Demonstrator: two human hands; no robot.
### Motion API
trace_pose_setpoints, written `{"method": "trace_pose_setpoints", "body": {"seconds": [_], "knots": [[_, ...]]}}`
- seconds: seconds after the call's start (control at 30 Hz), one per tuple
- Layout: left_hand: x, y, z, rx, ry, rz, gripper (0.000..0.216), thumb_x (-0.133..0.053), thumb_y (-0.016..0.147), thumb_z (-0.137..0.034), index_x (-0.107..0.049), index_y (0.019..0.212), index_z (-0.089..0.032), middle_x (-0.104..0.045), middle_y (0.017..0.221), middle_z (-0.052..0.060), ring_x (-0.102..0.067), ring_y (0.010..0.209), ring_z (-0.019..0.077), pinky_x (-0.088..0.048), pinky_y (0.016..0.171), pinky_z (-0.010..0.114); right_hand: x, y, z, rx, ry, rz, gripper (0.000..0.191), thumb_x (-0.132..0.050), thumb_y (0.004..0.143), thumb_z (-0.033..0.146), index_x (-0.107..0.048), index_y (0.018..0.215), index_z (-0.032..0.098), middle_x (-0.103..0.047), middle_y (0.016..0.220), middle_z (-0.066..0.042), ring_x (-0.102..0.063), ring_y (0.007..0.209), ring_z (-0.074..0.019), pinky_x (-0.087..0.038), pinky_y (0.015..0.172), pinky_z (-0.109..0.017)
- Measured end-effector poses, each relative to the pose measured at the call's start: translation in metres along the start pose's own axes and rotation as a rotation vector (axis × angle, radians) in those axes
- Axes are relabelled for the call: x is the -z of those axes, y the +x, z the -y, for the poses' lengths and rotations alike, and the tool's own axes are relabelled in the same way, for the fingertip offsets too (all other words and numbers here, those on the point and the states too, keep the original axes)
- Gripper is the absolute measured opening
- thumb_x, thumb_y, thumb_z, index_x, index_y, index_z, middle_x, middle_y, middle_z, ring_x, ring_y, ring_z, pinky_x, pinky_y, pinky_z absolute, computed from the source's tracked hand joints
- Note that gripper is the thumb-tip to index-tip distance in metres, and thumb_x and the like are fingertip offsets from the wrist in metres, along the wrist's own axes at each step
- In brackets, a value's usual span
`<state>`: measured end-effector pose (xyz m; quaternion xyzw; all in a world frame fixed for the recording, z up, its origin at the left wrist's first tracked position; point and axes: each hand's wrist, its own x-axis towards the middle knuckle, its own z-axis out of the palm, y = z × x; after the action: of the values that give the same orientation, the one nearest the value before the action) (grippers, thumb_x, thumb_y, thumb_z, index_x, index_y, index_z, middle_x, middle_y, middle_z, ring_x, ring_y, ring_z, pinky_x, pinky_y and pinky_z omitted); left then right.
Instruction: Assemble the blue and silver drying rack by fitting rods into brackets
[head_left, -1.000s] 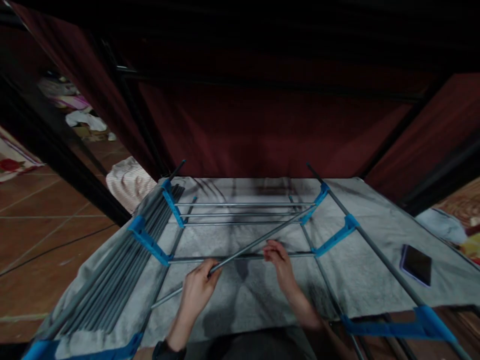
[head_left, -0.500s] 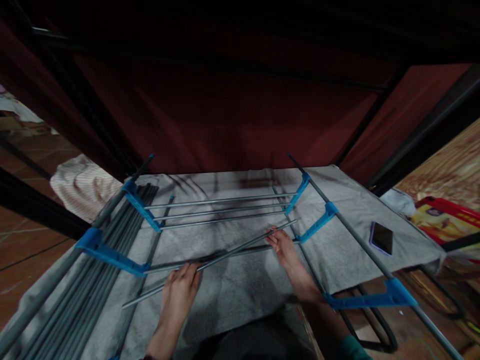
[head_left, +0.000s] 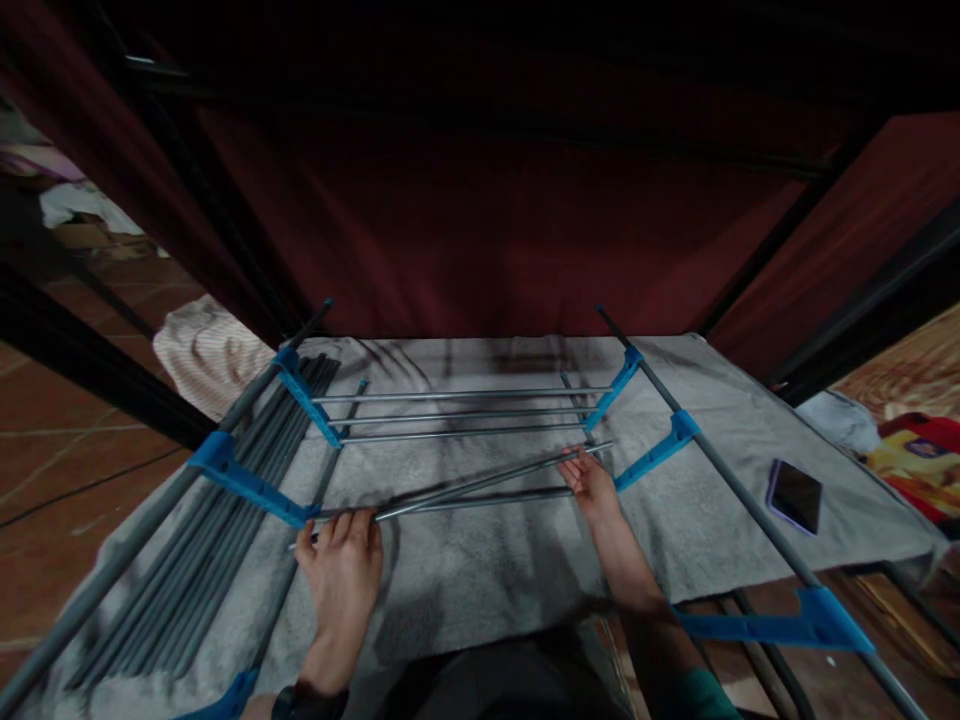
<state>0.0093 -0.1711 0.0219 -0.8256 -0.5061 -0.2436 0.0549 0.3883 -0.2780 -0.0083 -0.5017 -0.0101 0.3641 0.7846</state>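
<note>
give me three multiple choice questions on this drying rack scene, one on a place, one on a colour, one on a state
1. Where does the phone lie?
A. on the grey cloth, to the right of the rack
B. on the tiled floor at the left
C. on the bundle of rods

2. What colour are the plastic brackets that join the rods?
A. red
B. blue
C. yellow

3. What is the left hand doing?
A. hanging free above the cloth
B. holding the phone
C. closed on one end of a thin metal rod

Answers:
1. A, the dark phone rests on the grey cloth right of the right-hand rail.
2. B, every bracket along both rails is bright blue.
3. C, its fingers curl over the rod's near end, while the right hand meets the far end.
</note>
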Motion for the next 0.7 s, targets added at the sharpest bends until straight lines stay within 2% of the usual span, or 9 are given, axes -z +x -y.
{"method": "trace_pose_setpoints", "body": {"seconds": [0.2,0.27,0.37,0.47,0.53,0.63,0.7], "knots": [[0.01,0.005,-0.003,0.153,-0.026,-0.027,0.026,-0.046,0.094,-0.024,-0.07,0.104,-0.02,-0.071,0.107,0.013,-0.058,0.118,0.0343,-0.026,0.116,0.063,0.013,0.008,-0.003,-0.023,0.006,-0.076,0.008,-0.069,0.084,0.023,-0.063,0.089,0.021,-0.072,0.085,-0.001,-0.07,0.083,-0.0165,-0.059,0.088,-0.036],[0.013,0.007,-0.006,0.217,-0.088,-0.038,0.025,-0.048,0.093,-0.023,-0.07,0.105,-0.019,-0.068,0.121,0.016,-0.056,0.125,0.0357,-0.033,0.114,0.06,0.018,0.012,-0.004,-0.042,0.017,-0.104,0.006,-0.069,0.084,0.023,-0.064,0.087,0.022,-0.072,0.087,-0.002,-0.07,0.083,-0.0163,-0.059,0.091,-0.037],[0.015,0.012,-0.009,0.308,-0.201,-0.119,0.026,-0.051,0.093,-0.023,-0.068,0.111,-0.018,-0.054,0.144,0.02,-0.048,0.138,0.0377,-0.04,0.113,0.056,0.025,0.018,-0.004,-0.061,0.023,-0.13,0.003,-0.067,0.083,0.023,-0.065,0.085,0.023,-0.071,0.092,-0.002,-0.07,0.085,-0.0157,-0.058,0.098,-0.039],[0.016,0.016,-0.011,0.385,-0.376,-0.259,0.032,-0.055,0.091,-0.022,-0.063,0.122,-0.018,-0.043,0.154,0.019,-0.041,0.147,0.0345,-0.038,0.118,0.052,0.027,0.023,-0.004,-0.094,0.029,-0.152,0.006,-0.063,0.083,0.019,-0.067,0.082,0.024,-0.071,0.094,-0.003,-0.071,0.088,-0.0154,-0.058,0.1,-0.038],[0.015,0.018,-0.01,0.425,-0.511,-0.328,0.039,-0.055,0.091,-0.021,-0.058,0.13,-0.019,-0.041,0.156,0.018,-0.039,0.149,0.0317,-0.038,0.12,0.049,0.028,0.024,-0.004,-0.103,0.037,-0.164,0.011,-0.06,0.083,0.017,-0.067,0.078,0.025,-0.07,0.096,-0.004,-0.072,0.091,-0.0151,-0.058,0.098,-0.035],[0.011,0.022,-0.007,0.505,-0.79,-0.362,0.05,-0.055,0.09,-0.022,-0.05,0.14,-0.021,-0.05,0.15,0.017,-0.049,0.143,0.0286,-0.045,0.115,0.046,0.03,0.023,-0.003,-0.088,0.052,-0.178,0.014,-0.059,0.083,0.018,-0.068,0.077,0.027,-0.071,0.104,-0.006,-0.073,0.099,-0.0158,-0.057,0.099,-0.034],[0.009,0.025,-0.006,0.613,-1.019,-0.378,0.053,-0.057,0.09,-0.025,-0.047,0.142,-0.022,-0.057,0.145,0.016,-0.058,0.135,0.0268,-0.049,0.11,0.044,0.032,0.023,-0.003,-0.079,0.062,-0.182,0.015,-0.06,0.082,0.017,-0.068,0.079,0.029,-0.07,0.114,-0.008,-0.071,0.11,-0.0171,-0.055,0.102,-0.037]]}}
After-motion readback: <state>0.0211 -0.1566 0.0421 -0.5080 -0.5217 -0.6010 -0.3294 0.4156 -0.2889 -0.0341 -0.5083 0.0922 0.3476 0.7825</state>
